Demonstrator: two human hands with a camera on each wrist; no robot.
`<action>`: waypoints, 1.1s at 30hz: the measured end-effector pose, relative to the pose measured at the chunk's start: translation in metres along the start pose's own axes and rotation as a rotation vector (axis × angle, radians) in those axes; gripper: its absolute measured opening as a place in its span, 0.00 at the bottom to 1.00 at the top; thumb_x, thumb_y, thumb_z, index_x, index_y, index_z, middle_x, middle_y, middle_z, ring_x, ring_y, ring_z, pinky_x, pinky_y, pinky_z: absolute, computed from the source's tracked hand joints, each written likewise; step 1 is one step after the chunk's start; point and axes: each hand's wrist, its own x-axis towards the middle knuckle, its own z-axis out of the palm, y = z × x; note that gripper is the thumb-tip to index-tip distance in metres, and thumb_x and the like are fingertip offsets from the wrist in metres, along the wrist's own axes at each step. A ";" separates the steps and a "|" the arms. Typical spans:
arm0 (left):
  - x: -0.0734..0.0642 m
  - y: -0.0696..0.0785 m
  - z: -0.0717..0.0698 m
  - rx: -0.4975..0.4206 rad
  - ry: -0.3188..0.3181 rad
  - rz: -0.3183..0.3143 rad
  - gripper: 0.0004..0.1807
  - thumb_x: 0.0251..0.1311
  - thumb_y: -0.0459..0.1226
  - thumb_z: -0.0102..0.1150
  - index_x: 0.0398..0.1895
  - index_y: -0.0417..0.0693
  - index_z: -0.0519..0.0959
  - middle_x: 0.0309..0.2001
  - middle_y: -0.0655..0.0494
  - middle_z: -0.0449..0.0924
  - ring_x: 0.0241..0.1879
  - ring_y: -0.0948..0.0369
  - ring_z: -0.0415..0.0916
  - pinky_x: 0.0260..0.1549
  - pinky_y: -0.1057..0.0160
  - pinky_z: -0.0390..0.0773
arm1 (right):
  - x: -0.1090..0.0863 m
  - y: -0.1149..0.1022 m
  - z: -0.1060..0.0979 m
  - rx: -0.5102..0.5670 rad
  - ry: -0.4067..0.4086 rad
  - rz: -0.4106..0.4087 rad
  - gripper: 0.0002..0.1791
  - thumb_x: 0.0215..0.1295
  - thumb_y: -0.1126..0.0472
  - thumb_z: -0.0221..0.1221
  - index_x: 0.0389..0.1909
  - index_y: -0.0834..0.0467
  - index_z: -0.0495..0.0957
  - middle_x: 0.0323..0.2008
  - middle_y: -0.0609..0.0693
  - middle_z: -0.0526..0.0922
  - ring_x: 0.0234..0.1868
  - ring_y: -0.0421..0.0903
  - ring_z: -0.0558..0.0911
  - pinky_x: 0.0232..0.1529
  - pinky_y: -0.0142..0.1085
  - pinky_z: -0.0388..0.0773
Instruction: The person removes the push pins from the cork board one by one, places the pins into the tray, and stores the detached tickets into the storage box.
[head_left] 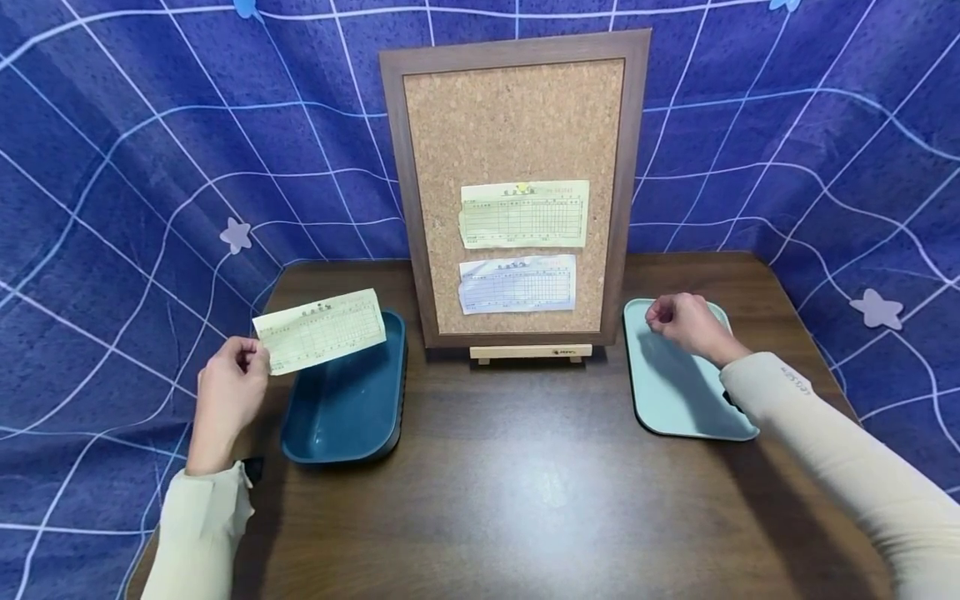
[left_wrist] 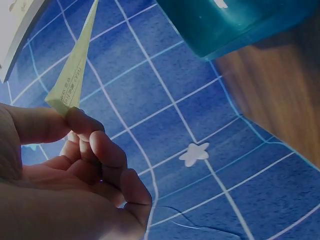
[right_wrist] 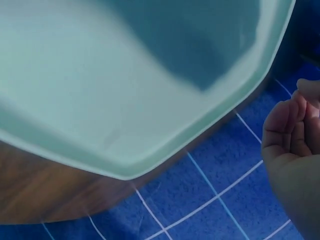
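Yellow-green and printed with a ruled form, the slip (head_left: 319,332) is pinched at its near corner between the thumb and index of the left hand (head_left: 232,387). The remaining fingers (left_wrist: 112,152) curl loosely beneath that pinch. From the fingers the paper stretches rightward, tilted, over the far part of a dark blue bin (head_left: 341,417). The bin stands just right of those fingers; its smooth inner floor shows below the slip's lower edge.

Well to the right, the right hand (head_left: 693,325) is poised over the far half of a light aqua tray (head_left: 660,408), fingers curled inward and thumb drawn close to them. Its shadow falls across the tray, whose low raised rim runs around below the fingers.

Between the two hands stands a framed corkboard (head_left: 517,125) on a wooden ledge (head_left: 528,352), bearing a greenish form (head_left: 525,221) above a blue-printed form (head_left: 517,287). Open table (head_left: 465,500) spreads between bin and tray, on the near side of the fingers. Blue curtain (head_left: 150,167) rises beyond the table's edges.
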 end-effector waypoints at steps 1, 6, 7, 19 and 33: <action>-0.001 -0.002 0.001 -0.001 -0.002 -0.007 0.11 0.62 0.35 0.46 0.39 0.37 0.76 0.29 0.44 0.76 0.29 0.50 0.69 0.32 0.57 0.62 | 0.000 0.001 0.002 0.000 -0.010 -0.006 0.05 0.48 0.74 0.60 0.23 0.61 0.79 0.19 0.47 0.78 0.22 0.41 0.75 0.28 0.34 0.69; -0.004 -0.008 0.005 -0.018 -0.014 -0.039 0.14 0.61 0.34 0.46 0.47 0.35 0.73 0.31 0.44 0.77 0.30 0.52 0.69 0.34 0.59 0.63 | -0.003 0.008 0.009 0.000 -0.059 0.011 0.06 0.47 0.73 0.60 0.22 0.60 0.79 0.19 0.46 0.77 0.23 0.42 0.74 0.29 0.37 0.69; -0.005 -0.009 0.006 -0.022 -0.020 -0.052 0.15 0.61 0.34 0.47 0.48 0.36 0.72 0.31 0.45 0.78 0.30 0.54 0.69 0.33 0.60 0.63 | -0.003 0.010 0.010 0.002 -0.069 0.018 0.06 0.48 0.73 0.59 0.22 0.60 0.79 0.19 0.45 0.77 0.23 0.42 0.73 0.29 0.37 0.69; -0.023 -0.015 0.024 0.034 -0.111 0.083 0.07 0.58 0.30 0.51 0.35 0.39 0.79 0.25 0.49 0.74 0.25 0.55 0.68 0.25 0.59 0.64 | -0.006 0.021 0.018 -0.028 -0.123 0.060 0.03 0.50 0.72 0.60 0.23 0.62 0.80 0.20 0.47 0.79 0.23 0.41 0.73 0.30 0.39 0.69; -0.058 -0.017 0.050 -0.035 -0.083 0.264 0.05 0.47 0.27 0.68 0.28 0.42 0.84 0.23 0.57 0.76 0.27 0.59 0.68 0.26 0.68 0.64 | -0.008 0.028 0.023 -0.031 -0.126 0.054 0.04 0.50 0.72 0.60 0.23 0.61 0.80 0.20 0.47 0.79 0.23 0.41 0.73 0.30 0.38 0.69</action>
